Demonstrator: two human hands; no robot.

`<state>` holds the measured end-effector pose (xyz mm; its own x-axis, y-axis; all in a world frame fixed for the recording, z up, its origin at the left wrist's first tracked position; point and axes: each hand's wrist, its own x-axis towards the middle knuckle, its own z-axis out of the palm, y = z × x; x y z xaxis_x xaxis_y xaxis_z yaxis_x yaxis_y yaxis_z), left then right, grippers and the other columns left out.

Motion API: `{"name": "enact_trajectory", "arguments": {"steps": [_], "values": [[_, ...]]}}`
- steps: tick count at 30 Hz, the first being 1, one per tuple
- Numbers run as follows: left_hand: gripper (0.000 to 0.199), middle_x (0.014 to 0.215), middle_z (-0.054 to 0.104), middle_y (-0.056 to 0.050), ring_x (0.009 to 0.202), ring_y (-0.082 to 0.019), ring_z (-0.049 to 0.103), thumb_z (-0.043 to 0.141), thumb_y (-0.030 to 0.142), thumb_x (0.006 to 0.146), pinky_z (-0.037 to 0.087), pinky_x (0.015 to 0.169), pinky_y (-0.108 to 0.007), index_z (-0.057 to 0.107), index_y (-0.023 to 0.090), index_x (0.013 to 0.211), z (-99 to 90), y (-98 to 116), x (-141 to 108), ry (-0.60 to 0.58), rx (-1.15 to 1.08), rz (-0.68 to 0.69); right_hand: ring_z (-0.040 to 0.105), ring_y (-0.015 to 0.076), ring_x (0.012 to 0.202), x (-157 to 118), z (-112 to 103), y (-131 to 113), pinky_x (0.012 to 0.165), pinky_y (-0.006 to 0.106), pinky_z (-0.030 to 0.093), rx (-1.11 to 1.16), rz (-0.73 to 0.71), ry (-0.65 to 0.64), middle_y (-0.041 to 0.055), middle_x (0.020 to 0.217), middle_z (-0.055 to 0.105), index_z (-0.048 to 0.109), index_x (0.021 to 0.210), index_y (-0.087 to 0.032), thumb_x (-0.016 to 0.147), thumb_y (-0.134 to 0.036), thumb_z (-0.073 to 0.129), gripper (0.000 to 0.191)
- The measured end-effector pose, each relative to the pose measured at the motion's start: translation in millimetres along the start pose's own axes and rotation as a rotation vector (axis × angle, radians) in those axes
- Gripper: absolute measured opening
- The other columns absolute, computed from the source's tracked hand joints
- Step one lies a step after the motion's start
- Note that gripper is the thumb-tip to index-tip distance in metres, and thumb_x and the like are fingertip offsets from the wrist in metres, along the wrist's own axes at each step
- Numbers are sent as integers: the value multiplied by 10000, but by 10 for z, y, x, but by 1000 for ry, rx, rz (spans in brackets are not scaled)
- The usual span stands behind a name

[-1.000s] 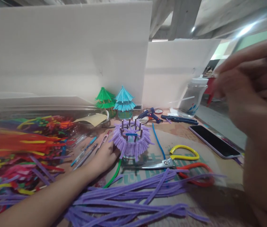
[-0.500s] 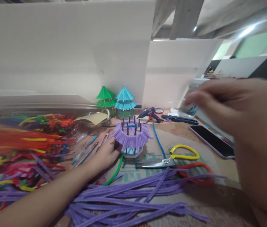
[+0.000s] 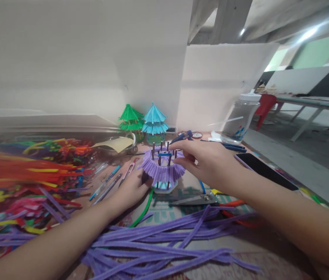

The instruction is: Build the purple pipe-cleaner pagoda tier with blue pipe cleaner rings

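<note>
The right hand [image 3: 208,162] is held loosely curled, thumb and forefinger parted, at the round purple pipe-cleaner-fringed model [image 3: 164,173]; whether anything is pinched cannot be told. The left hand [image 3: 132,188] is placed at its left, grip hidden. Thin dark upright posts [image 3: 169,160] might be knocked askew by a brushing fingertip. The model is set upright behind long fuzzy purple strips [image 3: 161,250], its fringe flared, a short blue strip [image 3: 164,154] seen among the posts.
</note>
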<state>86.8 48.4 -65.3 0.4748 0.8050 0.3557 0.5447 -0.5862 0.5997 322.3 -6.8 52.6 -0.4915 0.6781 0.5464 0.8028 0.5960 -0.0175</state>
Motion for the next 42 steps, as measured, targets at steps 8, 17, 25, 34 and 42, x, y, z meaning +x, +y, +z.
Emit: {"name": "enact_trajectory", "arguments": {"steps": [8, 17, 25, 34, 42], "values": [[330, 1167, 700, -144, 1198, -296, 602, 530, 286, 881, 440, 1100, -483, 630, 132, 1155, -2, -2, 6, -24, -33, 9, 621, 126, 628, 80, 20, -28, 587, 247, 391, 358, 238, -145, 2, 747, 752, 784, 956, -201, 918, -235, 625, 168], [267, 1150, 717, -122, 1122, -302, 642, 519, 243, 855, 467, 1063, -500, 635, 169, 1084, -13, 3, -9, -17, 48, -6, 589, 125, 580, 59, -28, 47, 558, 252, 369, 322, 243, -67, -3, 669, 708, 771, 1011, -204, 916, -308, 626, 202], [300, 1171, 707, -133, 1130, -290, 639, 511, 224, 826, 506, 1031, -442, 631, 149, 1090, -4, 40, 3, 22, 9, 5, 452, 106, 524, 30, -350, 98, 504, 260, 305, 282, 239, 132, -34, 581, 536, 607, 740, -205, 921, -392, 626, 261], [223, 1043, 723, -116, 1218, -303, 594, 525, 272, 871, 396, 1140, -514, 626, 162, 1037, 18, -51, -13, -11, 25, -22, 606, 129, 629, 55, -148, 80, 585, 240, 395, 320, 106, -282, 7, 750, 725, 777, 971, -221, 938, -260, 566, 217], [340, 1173, 719, -114, 1176, -310, 627, 525, 237, 860, 419, 1121, -523, 647, 176, 1170, 7, -12, -7, -8, 25, 13, 573, 116, 526, 106, 53, -28, 531, 229, 382, 399, 277, -292, -13, 604, 689, 801, 968, -199, 914, -255, 608, 208]]}}
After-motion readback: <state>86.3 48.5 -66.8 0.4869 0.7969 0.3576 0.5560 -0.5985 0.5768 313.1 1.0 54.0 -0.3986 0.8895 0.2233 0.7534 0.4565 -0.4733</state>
